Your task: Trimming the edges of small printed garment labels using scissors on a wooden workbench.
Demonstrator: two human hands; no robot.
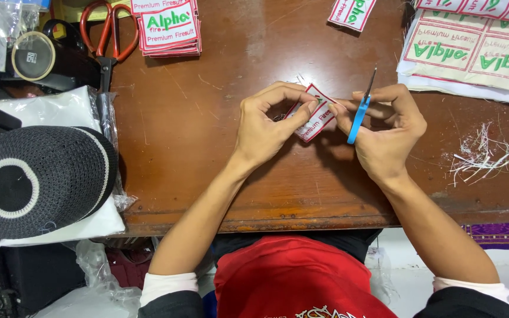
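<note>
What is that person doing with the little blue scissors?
A person sits at a brown table. The left hand pinches a small embroidered patch above the table, and the right hand holds the patch's other edge along with blue-handled snips, blades pointing up. A stack of patches and red scissors lie at the back, uncut sheets on the right, and thread scraps beside the right hand.

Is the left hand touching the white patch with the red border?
Touching: the head view shows the left hand pinching the patch's edge between thumb and forefinger.
</note>
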